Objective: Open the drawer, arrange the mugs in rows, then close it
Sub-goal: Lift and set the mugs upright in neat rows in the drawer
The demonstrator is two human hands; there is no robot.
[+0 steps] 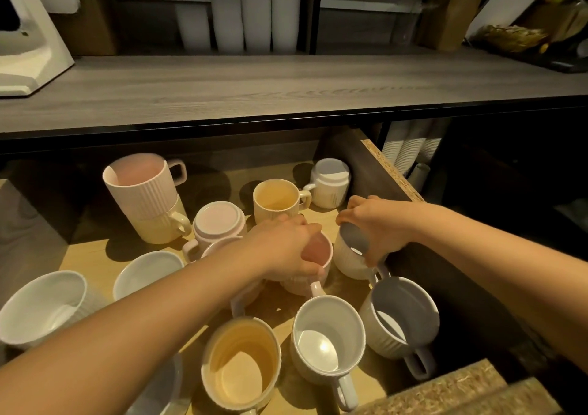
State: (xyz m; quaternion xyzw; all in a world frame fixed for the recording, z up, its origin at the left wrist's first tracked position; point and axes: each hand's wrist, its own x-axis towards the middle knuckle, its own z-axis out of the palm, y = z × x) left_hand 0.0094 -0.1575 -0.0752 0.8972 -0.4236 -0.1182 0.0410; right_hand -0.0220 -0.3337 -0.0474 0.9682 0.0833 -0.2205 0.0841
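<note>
The drawer [393,168] stands pulled out below the counter, holding several ribbed mugs. My left hand [286,247] grips the rim of a pink mug [318,252] in the middle of the drawer. My right hand [377,223] holds a white mug [350,255] by its rim next to the drawer's right wall. At the back left a pink mug [140,182] sits stacked on a yellow one [162,223]. A yellow mug [276,201] stands upright behind my hands. Two mugs lie upside down: a pink one [218,220] and a white one [331,180].
White mugs [44,303] [146,271] fill the front left; a yellow mug [241,360] and two white mugs [327,335] [401,316] stand at the front. The grey counter [286,86] overhangs the drawer. Stacked paper cups [407,150] sit to the right.
</note>
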